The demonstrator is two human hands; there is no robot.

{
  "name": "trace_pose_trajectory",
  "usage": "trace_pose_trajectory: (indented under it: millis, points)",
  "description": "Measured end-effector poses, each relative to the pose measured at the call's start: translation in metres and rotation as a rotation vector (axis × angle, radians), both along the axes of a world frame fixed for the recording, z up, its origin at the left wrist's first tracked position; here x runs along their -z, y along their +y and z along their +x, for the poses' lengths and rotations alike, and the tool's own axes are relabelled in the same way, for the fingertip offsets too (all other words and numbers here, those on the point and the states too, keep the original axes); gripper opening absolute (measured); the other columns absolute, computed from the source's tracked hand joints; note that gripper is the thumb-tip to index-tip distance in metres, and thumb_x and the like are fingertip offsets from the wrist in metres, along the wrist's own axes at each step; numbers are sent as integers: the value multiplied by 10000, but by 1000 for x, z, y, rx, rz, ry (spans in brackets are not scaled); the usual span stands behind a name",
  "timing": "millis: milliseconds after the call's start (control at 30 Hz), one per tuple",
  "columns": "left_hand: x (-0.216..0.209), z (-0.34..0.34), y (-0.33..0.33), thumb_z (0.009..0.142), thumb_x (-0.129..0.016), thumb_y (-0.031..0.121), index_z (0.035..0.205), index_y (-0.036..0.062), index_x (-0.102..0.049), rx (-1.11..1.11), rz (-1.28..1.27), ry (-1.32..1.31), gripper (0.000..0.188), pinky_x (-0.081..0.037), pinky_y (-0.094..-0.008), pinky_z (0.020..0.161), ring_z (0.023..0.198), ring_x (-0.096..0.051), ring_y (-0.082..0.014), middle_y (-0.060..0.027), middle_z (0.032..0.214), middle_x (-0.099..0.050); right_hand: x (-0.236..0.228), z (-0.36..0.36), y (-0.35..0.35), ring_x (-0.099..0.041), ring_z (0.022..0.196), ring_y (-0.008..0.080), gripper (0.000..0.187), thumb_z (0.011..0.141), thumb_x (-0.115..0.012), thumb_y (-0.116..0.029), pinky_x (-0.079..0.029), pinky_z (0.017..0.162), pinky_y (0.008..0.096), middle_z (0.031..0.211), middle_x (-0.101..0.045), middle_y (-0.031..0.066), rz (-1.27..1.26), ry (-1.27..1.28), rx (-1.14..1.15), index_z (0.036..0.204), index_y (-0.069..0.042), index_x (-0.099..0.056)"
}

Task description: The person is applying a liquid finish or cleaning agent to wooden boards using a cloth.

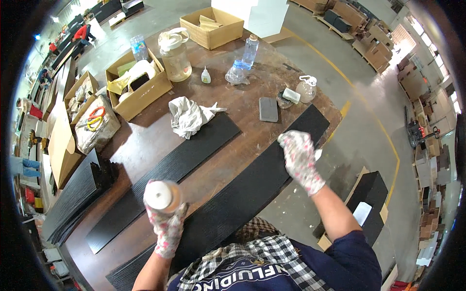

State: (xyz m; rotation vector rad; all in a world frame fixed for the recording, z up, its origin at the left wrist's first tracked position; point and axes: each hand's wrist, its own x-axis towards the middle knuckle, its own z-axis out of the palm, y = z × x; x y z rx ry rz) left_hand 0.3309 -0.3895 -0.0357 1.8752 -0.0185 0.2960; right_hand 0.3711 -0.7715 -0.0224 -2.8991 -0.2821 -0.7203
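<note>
My left hand [166, 228], in a white glove with pink spots, is wrapped round a clear bottle with a white cap [160, 195]. The bottle is above the lower part of a long black board [233, 206] lying along the near table edge. Over the board's far right part, my right hand [299, 157], gloved alike, has its fingers curled in; what they hold is hidden. A small white piece [318, 154] shows beside that wrist. A second black board [160, 174] lies parallel, with a crumpled white cloth [189, 116] at its upper end.
A stack of black boards [80, 199] stands at the table's left. Farther back are an open carton [138, 99], another carton [211, 36], a large jug [175, 60], a small glue bottle [206, 76] and a dark grey block [268, 109]. Scissors [95, 119] lie on a wrapped bundle.
</note>
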Motion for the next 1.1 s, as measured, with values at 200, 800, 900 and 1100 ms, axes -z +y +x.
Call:
trace_pose_trajectory:
  millis: [200,800,900,1100]
  points:
    - [-6,27,-64,740,-782,110,1377,61,-326,215,-55,-51,785,-399,-362,998,1178,-478,-213,-86,1284,-466,0,6,-22,-535,979,289,193,831,-547,-101,-456,813,394,1055,-600,80,127,63,201,986,-92,-661]
    - [1,27,-57,749,-760,155,1362,9,-308,274,9,-52,776,-394,-376,992,1145,-503,-277,-164,1264,-467,4,19,-52,-517,1016,283,233,839,-522,-109,-429,861,426,1052,-596,60,-171,11,104,1024,-109,-663]
    - [-4,23,-50,752,-787,212,1407,52,-297,259,-54,60,833,-387,-364,1021,1215,-455,-220,-102,1339,-427,7,-8,15,-515,1020,283,249,824,-562,-160,-414,890,430,1051,-610,30,141,103,2,1053,-134,-657]
    - [-6,22,-59,745,-794,209,1413,57,-275,294,-147,70,859,-368,-355,1009,1199,-440,-217,-93,1306,-426,13,59,-121,-500,1118,310,225,854,-501,-112,-374,993,445,1121,-600,114,-174,-52,162,1009,-50,-651]
